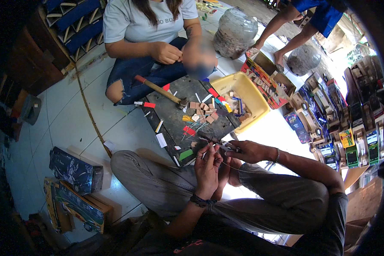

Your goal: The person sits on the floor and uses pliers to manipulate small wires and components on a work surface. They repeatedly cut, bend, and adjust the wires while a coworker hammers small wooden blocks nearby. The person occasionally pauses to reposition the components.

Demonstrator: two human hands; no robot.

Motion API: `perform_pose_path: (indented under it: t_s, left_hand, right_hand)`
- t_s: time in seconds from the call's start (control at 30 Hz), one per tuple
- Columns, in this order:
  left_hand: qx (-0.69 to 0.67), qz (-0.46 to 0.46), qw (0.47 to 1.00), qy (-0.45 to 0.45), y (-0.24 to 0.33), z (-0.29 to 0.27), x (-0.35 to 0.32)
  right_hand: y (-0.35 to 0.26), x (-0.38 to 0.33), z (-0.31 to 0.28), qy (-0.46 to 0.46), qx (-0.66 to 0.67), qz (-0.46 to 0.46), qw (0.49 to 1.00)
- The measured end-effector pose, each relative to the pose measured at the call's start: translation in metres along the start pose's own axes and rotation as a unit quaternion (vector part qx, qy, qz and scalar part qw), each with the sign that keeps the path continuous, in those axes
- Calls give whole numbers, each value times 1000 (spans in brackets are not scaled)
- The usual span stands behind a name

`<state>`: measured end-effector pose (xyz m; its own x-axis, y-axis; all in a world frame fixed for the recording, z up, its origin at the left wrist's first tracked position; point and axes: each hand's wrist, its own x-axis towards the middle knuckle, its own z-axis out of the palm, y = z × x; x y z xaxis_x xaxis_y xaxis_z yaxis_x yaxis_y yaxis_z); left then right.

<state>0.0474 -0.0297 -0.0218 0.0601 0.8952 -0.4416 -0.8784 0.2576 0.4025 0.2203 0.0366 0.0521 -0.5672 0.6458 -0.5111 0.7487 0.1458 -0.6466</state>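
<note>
Both my hands meet over the near edge of a low dark board [160, 123]. My left hand [207, 173] is closed in a fingertip pinch on a thin pale wire [260, 172], which trails to the right over my leg. My right hand [252, 152] is closed around a dark tool that looks like pliers [216, 141], its jaws close to my left fingertips. On the board lie small wooden blocks [210, 117], thin cut wires [196, 128], coloured strips, a green piece [186, 154] and a hammer [162, 91] with a wooden handle.
A yellow tub [260, 102] holding wood pieces stands beside the board, near a red printed box [264, 81]. Across sits another person [153, 47], hands together. Toy vehicles [324, 115] are stacked at right; boxed-shaped toys [74, 168] lie at left.
</note>
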Motion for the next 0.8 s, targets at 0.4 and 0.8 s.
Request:
perform_pose_path:
  t_s: [0.4, 0.8]
  left_hand:
    - [-14, 4, 1000, -7, -3, -5, 2]
    - [-5, 4, 1000, -2, -2, -2, 2]
  right_hand:
    - [-6, 1, -3, -19, 5, 41, 999]
    - [-6, 5, 5, -24, 25, 98, 995]
